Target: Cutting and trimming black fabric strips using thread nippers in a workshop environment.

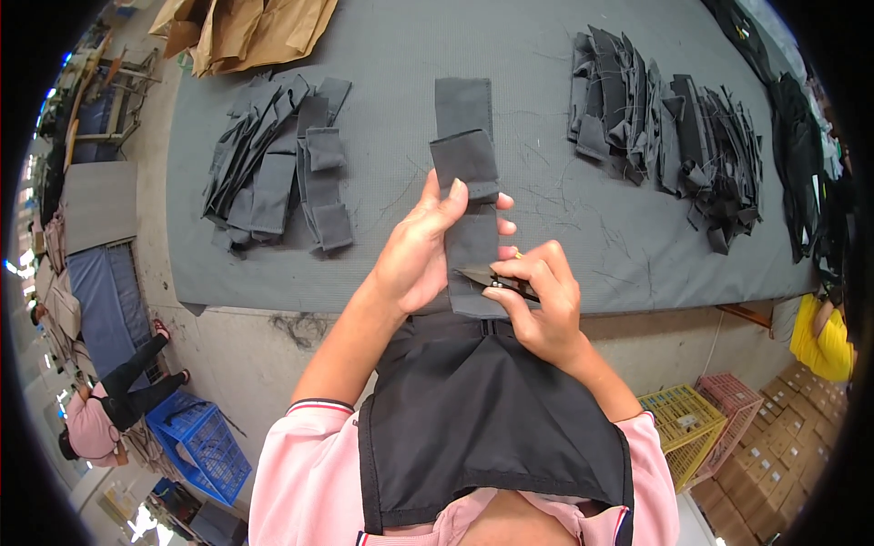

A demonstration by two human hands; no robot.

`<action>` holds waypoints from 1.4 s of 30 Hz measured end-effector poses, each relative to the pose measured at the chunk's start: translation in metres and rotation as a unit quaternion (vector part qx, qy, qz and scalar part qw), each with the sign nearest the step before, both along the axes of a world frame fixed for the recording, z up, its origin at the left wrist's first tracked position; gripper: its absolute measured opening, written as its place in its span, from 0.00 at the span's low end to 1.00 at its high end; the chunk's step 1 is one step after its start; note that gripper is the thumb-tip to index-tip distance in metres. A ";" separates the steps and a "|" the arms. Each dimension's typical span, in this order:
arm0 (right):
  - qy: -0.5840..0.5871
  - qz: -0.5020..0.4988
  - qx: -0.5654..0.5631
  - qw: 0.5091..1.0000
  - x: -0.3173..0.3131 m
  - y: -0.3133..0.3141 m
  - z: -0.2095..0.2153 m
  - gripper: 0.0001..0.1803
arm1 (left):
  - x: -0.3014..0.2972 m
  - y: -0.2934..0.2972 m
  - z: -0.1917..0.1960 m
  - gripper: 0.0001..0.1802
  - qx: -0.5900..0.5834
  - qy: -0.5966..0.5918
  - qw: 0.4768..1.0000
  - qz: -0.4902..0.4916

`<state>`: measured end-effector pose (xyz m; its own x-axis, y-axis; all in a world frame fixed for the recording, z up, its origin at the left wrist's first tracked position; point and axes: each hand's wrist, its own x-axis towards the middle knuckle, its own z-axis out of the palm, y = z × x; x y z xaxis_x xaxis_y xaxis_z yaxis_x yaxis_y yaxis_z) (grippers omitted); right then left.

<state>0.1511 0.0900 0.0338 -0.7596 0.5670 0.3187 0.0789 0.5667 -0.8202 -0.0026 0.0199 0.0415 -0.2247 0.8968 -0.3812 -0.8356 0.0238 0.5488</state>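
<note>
A folded dark grey fabric strip (472, 238) runs lengthwise in front of me above the table's near edge. My left hand (411, 246) is closed around it, thumb on top and fingertips showing past its right side. Small black thread snips (514, 286) sit in my right hand (553, 305), pinched between thumb and fingers. Their pointed blades reach over the strip's near end and seem to touch it. On the left lies a pile of similar grey strips (273, 177); at the far right are bunched strips (624, 109) with frayed edges and loose threads.
A grey cloth covers the table (382, 64). Brown paper (259, 36) lies at its far left, dark garments (792, 164) along its right edge. Crates stand on the floor: blue (200, 446), yellow (683, 423) and pink (733, 409). Two people are nearby, one at each side.
</note>
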 end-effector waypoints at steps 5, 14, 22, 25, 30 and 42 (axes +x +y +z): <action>-0.022 -0.027 -0.081 0.996 -0.003 0.002 0.005 0.20 | -0.001 -0.004 -0.004 0.30 -0.022 -0.035 0.998 -0.039; 0.001 -0.037 -0.051 0.998 -0.021 0.031 -0.020 0.26 | 0.028 -0.013 0.001 0.44 -0.038 0.135 0.988 -0.065; 0.081 -0.102 -0.430 0.893 -0.034 0.045 -0.007 0.05 | 0.041 -0.023 -0.018 0.40 -0.069 0.174 0.982 -0.012; 0.091 -0.066 -0.502 0.858 -0.035 0.044 -0.003 0.06 | 0.037 -0.030 -0.017 0.35 -0.065 0.213 0.972 -0.080; -0.033 0.007 -0.574 0.818 -0.038 0.055 -0.003 0.06 | 0.022 -0.014 -0.005 0.39 0.055 0.678 0.733 0.005; -0.081 -0.058 -0.010 0.995 0.028 0.014 0.014 0.15 | 0.013 -0.027 -0.024 0.46 0.000 0.623 0.782 -0.024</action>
<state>0.1792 0.1042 0.0482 -0.7298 0.6582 0.1846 0.2752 0.5301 -0.8020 0.0107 -0.0075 0.0179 -0.3880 0.9156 0.1059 0.3486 0.0394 0.9365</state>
